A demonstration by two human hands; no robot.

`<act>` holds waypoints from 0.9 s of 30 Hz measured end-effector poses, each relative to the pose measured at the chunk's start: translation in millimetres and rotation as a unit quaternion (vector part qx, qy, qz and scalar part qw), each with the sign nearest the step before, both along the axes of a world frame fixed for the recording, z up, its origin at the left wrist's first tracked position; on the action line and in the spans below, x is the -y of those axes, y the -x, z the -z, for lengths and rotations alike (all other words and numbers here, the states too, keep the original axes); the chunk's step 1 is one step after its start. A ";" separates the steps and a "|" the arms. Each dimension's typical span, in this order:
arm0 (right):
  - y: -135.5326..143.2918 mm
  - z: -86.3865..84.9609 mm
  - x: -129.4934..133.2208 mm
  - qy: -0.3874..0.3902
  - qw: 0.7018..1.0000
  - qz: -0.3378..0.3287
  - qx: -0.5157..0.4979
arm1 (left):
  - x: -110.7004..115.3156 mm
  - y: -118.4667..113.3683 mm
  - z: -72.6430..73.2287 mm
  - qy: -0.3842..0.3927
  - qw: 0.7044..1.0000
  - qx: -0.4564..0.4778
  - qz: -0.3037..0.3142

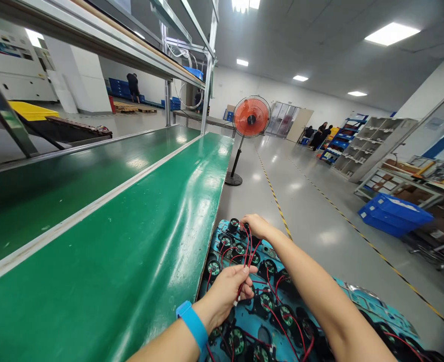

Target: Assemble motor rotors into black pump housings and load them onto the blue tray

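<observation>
Pinching a bundle of thin red wires (249,249) between the thumb and curled fingers of the left hand (232,285), over a light blue tray (249,321). Stretching lengthwise up and away from that pinch, nearly straight and fanning slightly, toward the right hand (257,226) at the tray's far end; pointing back toward the wearer at the lower end, with a small white connector (236,303) just below the left hand. Reaching down with bent fingers at the right hand; cannot tell whether gripping or merely touching, with fingertips partly hidden.

Beneath both hands, set close together, many drum-shaped black parts (286,315) with greenish disc faces and looping red leads. Around the left wrist, a smooth, flat blue band (193,324). Just left of the tray, a long green bench (150,241), glossy, divided lengthwise by a pale strip (94,208). Near its far end, a round orange fan (251,118) on a thin pole, standing on smooth grey floor (320,221).
</observation>
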State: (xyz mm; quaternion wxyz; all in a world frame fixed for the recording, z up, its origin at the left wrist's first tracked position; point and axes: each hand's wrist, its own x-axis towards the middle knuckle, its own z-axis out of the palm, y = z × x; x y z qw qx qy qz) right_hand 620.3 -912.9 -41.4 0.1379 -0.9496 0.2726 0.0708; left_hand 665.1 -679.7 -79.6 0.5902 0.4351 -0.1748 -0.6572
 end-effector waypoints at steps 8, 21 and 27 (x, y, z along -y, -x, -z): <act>2.3 13.8 0.3 -0.067 0.996 0.023 0.053 | 1.4 0.2 2.0 -0.007 1.000 -0.005 0.003; 69.8 3.6 -70.2 -0.226 0.857 0.230 0.402 | 4.1 -1.8 0.5 0.001 0.997 -0.058 -0.042; 76.6 34.1 -175.5 -0.549 0.641 0.272 0.462 | 3.6 -3.4 -0.1 0.013 0.997 -0.063 -0.050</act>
